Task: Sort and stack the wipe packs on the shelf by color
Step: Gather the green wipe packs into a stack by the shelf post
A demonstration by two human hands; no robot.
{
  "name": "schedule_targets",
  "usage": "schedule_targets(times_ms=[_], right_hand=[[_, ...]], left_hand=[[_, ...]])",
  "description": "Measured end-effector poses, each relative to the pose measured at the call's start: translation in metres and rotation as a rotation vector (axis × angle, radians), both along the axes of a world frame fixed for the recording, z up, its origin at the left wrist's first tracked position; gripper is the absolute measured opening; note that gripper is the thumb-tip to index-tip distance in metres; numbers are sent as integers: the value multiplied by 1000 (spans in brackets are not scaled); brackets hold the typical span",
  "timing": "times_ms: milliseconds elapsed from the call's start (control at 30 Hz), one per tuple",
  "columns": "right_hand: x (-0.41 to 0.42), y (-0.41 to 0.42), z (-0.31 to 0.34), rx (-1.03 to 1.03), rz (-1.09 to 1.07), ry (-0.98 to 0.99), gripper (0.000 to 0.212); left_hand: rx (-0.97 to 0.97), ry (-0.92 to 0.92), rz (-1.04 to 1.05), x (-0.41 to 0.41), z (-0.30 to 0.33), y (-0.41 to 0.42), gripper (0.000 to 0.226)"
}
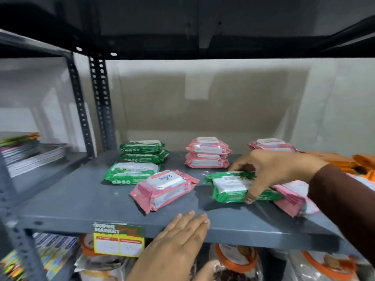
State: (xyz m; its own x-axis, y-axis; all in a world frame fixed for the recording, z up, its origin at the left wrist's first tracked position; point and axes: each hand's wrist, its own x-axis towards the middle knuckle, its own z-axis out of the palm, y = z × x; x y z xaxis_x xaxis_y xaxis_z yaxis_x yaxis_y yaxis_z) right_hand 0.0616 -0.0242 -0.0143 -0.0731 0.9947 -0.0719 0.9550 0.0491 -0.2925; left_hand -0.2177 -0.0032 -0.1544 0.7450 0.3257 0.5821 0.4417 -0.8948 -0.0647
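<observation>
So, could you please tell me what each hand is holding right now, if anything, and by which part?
The right hand grips a green wipe pack across its right end, thumb at the front edge. The left hand holds nothing; it rests flat on the shelf edge.

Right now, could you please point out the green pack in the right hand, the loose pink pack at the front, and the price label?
green pack (229, 186), head view, white label on top.
loose pink pack (162, 190), head view, top face.
price label (118, 239), head view, yellow lower half.

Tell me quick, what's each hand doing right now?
Left hand: open, fingers flat on the shelf front edge, holding nothing.
Right hand: gripping the green wipe pack.
</observation>
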Motion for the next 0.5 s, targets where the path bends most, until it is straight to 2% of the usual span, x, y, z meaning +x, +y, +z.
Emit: schedule_targets(times_ms=[100,233,367,500], right_hand=[[-8,7,19,106,16,7,52],[-50,48,36,172,98,65,43],[-90,100,32,204,130,71,46],[-140,159,21,188,156,34,54]], left_hand=[[-36,-57,10,-25,10,0,56],[-82,-172,127,-71,24,6,58],[-206,-129,279,-102,25,26,64],[-217,-31,386,-127,21,45,65]])
